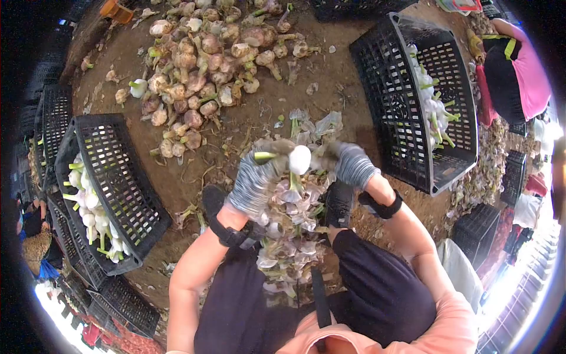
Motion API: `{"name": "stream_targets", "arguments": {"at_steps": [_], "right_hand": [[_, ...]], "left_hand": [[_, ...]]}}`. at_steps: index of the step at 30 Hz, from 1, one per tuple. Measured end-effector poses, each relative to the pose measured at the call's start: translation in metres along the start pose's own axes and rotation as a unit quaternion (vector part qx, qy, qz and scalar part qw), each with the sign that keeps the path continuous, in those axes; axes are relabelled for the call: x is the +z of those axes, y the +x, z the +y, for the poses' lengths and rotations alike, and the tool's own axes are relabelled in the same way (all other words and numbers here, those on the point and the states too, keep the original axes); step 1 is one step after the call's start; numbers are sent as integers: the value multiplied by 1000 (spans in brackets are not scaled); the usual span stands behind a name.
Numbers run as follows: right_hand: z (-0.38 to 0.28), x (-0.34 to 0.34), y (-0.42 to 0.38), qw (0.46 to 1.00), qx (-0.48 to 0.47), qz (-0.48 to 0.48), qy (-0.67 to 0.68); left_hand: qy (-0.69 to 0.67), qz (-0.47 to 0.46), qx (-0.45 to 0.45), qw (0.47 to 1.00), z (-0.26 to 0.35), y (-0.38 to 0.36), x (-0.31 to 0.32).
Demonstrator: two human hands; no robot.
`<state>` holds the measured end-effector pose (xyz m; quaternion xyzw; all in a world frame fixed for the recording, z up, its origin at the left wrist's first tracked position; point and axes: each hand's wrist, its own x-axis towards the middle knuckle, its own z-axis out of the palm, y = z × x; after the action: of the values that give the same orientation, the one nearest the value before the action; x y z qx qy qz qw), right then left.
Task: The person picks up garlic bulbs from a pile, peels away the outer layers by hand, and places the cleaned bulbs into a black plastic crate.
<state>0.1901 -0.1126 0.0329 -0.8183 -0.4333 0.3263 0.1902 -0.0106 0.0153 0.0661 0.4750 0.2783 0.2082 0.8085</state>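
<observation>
In the head view, my gloved left hand [254, 180] is closed around a peeled white garlic bulb [300, 160]. A cut green stem pokes out between the fingers of that hand. Just right of the bulb is my gloved right hand [355, 164], its fingertips smeared by motion, so I cannot make out whether they touch or hold anything. Loose papery garlic skins [293, 221] form a heap below both hands, between my legs. Ahead on the ground lies a pile of unpeeled garlic bulbs [197, 71] with dirty outer skins.
A black plastic crate [127, 183] tilts at the left with white garlic bulbs inside. Another black crate [392, 100], also tilted and holding clean bulbs, stands at the right. Beyond it is a person in pink [530, 76]. More crates [477, 233] stand around the edges.
</observation>
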Motion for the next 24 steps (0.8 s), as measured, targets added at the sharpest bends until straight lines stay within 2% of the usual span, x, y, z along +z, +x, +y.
{"name": "stream_targets", "arguments": {"at_steps": [1, 2, 3, 5, 6, 7, 8, 9, 10, 11, 12, 13, 14, 15, 16, 17, 18, 19, 21, 22, 23, 24], "right_hand": [[15, 2, -3, 982, -86, -157, -57], [21, 4, -4, 929, -172, -309, -113], [5, -1, -5, 928, -175, -309, -114], [-27, -13, -10, 988, -142, -55, -36], [-32, -19, -5, 979, -110, -99, 142], [-39, -23, -5, 979, -111, -98, 143], [-57, -30, -4, 937, -69, -139, 313], [-70, -31, -2, 864, -25, -177, 471], [-65, -17, 1, 901, -80, -143, 403], [-69, -14, 1, 898, 5, -173, 404], [-68, -19, 4, 866, 71, -192, 456], [-63, -26, 7, 826, 139, -211, 503], [-50, -31, 9, 819, 164, -161, 526], [-37, -42, 6, 704, 159, -133, 679], [-11, -47, 5, 595, 113, -112, 787], [-6, -71, -5, 600, 73, -68, 793], [1, -81, -5, 482, -75, -161, 858], [11, -95, -7, 418, -153, -227, 866], [31, -92, -7, 443, -213, -206, 846], [38, -87, -6, 521, -146, -160, 826], [41, -83, -4, 592, -77, -111, 795], [24, -79, 4, 649, -15, -109, 753]], "left_hand": [[-243, 17, -120, 962, 3, -3, 2], [-223, 9, -121, 967, 0, 0, -3], [-222, 11, -119, 968, 3, 0, -3], [-244, 15, -141, 959, 11, -1, -1], [-294, 54, -194, 934, 14, 0, 0], [-293, 54, -193, 935, 13, 2, 1], [-269, 58, -189, 943, 8, 4, 2], [-244, 63, -184, 950, 1, 6, 0], [-182, 32, -144, 972, -21, 10, -9], [-81, 33, -105, 991, -17, 13, -4], [82, 48, -34, 995, -12, 16, -3], [242, 62, 35, 968, -7, 18, -2], [142, 64, -38, 987, -6, 21, -3], [143, 67, -36, 987, -9, 26, -11], [301, 115, 30, 946, -15, 34, -25], [449, 160, 93, 874, -16, 41, -37], [471, 185, 63, 860, -10, 48, -47], [567, 205, 76, 795, -18, 58, -66], [694, 228, 83, 678, -18, 77, -89], [695, 229, 83, 677, -17, 87, -97], [732, 198, 75, 648, -16, 97, -104], [767, 166, 66, 617, -15, 106, -110]]}}
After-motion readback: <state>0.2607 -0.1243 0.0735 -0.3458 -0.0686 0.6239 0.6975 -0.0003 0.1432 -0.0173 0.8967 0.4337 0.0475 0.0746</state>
